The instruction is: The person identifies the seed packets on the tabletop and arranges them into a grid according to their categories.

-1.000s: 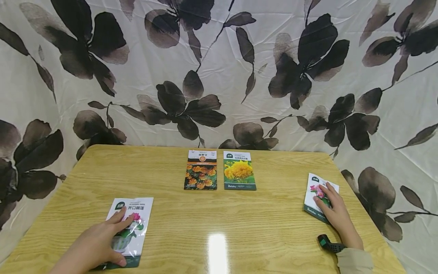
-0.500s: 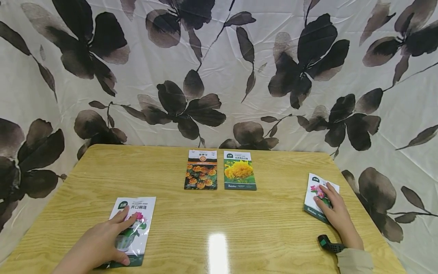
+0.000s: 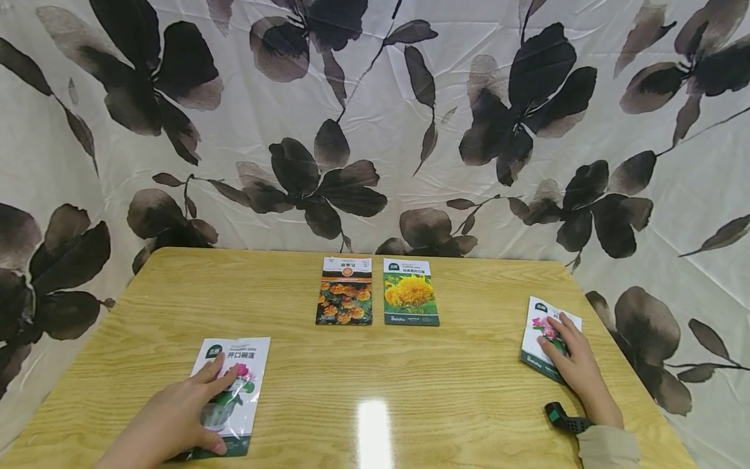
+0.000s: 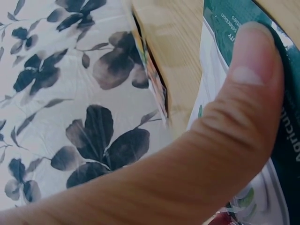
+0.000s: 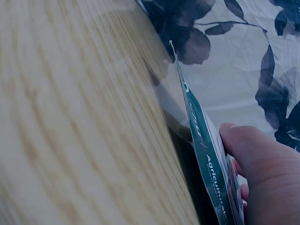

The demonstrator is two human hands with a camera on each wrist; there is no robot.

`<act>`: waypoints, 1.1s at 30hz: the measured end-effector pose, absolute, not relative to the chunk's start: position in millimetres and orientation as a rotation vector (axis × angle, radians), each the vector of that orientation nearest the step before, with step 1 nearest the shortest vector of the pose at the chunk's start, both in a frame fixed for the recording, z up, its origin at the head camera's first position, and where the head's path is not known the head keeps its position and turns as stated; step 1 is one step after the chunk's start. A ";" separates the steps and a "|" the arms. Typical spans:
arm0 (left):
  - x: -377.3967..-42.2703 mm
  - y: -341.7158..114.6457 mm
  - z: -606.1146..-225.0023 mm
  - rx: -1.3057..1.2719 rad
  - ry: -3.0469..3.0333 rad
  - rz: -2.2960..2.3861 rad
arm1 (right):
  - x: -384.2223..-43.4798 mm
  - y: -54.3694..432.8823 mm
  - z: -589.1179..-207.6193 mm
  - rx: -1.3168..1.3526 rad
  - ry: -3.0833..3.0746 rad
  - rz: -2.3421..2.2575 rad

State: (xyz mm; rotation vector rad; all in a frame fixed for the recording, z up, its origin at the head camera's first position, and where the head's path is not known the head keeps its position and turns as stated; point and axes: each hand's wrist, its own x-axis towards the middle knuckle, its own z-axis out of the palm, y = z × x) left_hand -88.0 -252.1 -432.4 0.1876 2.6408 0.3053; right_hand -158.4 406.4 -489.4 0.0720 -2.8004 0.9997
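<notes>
Light, even fingertip pressure would likely avoid creases, as the left hand (image 3: 176, 413) lies, fingers extended (not curled round anything), over the near-left seed packet (image 3: 249, 394), while the right hand (image 3: 577, 365), likewise uncurled, partly covers the right seed packet (image 3: 532, 335) near the right edge of the table (image 3: 457, 378).

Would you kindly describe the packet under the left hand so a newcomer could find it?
On the wooden table, look at the person's near left. There the left hand rests on a white packet with a pink flower. The other pink-flowered packet is under the right hand; this one lies farthest left.
</notes>
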 end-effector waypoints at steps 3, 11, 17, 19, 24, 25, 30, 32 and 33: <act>-89.1 -249.7 -432.4 0.196 2.639 0.308 | -158.0 407.6 -490.3 0.081 -2.792 0.997; -87.9 -245.2 -431.2 0.217 2.660 0.296 | -159.3 407.0 -490.8 0.099 -2.780 1.007; -88.2 -242.7 -430.6 0.272 2.682 0.304 | -159.1 406.4 -490.4 0.093 -2.784 1.002; -88.5 -241.6 -430.2 0.287 2.687 0.313 | -158.9 406.6 -490.6 0.092 -2.783 1.002; -89.8 -237.2 -429.9 0.277 2.675 0.318 | -158.8 407.4 -491.2 0.085 -2.787 0.993; -90.0 -236.2 -429.8 0.273 2.674 0.316 | -158.8 407.5 -491.6 0.083 -2.787 0.991; -90.9 -232.8 -429.6 0.268 2.672 0.310 | -159.4 407.7 -492.5 0.082 -2.782 0.993; -90.6 -232.3 -429.4 0.280 2.678 0.317 | -159.1 407.6 -492.7 0.079 -2.785 0.995; -90.6 -232.1 -429.6 0.297 2.686 0.320 | -158.9 407.6 -492.7 0.078 -2.785 0.996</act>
